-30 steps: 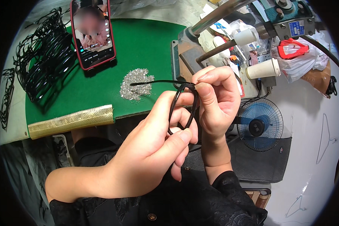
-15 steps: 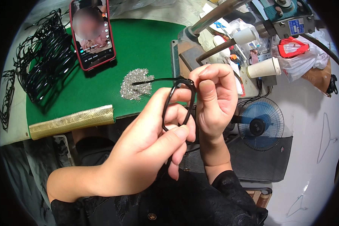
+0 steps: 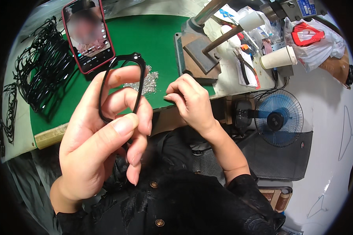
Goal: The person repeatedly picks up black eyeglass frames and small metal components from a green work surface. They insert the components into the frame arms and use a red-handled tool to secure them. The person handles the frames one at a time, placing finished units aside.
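A black eyeglass frame (image 3: 136, 58) is held up by my left hand (image 3: 91, 143), its thumb and fingers closed around the lower part of the rim. One rim opening faces me, and my fingers show through it; the rest of the frame is mostly hidden by the hand. My right hand (image 3: 195, 103) is at the green mat's front edge, apart from the frame, thumb and index finger pinched together. Whatever may be between those fingertips is too small to make out. Behind the left fingertips lies a pile of tiny silver metal pieces (image 3: 151, 81), partly covered.
A bundle of black frames (image 3: 43, 74) lies at left beside a red-cased phone (image 3: 89, 37) on the green mat (image 3: 145, 35). A gold strip (image 3: 51, 136) edges the front. A bench press (image 3: 200, 58), pliers (image 3: 245, 68), paper cup (image 3: 276, 58) and blue fan (image 3: 276, 117) are at right.
My left hand has brought the eyeglass frame left and closer to me. My right hand has let go of the frame and moved left and down to the mat's edge.
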Demonstrator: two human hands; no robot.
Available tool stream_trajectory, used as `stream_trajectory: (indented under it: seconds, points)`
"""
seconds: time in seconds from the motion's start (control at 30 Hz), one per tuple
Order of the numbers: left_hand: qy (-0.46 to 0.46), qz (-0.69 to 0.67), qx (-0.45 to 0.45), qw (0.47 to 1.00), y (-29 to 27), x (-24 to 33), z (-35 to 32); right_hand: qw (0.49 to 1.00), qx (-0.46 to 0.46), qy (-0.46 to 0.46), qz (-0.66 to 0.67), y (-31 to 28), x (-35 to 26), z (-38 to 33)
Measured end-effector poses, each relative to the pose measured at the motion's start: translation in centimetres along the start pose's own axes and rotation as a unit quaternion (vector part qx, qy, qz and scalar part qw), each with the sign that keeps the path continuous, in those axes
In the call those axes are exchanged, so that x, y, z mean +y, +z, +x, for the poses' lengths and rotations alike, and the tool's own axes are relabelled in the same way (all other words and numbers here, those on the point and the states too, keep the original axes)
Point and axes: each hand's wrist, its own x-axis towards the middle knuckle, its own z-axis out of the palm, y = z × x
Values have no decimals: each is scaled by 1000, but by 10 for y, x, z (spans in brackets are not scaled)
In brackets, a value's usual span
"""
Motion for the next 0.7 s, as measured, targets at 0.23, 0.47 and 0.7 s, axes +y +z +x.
stream_trajectory:
  seconds: [0.23, 0.47, 0.7]
  points:
    - [-27, -37, -40, 998, -2, 1, -1, 997, -35, 1, -75, 5, -8, 5]
    - [-54, -48, -114, 991, -5, 1, 2, 997, -40, 16, -71, 9, -12, 6]
    - [-116, -49, -163, 979, 9, -9, 4, 886, 25, -16, 462, -35, -8, 29]
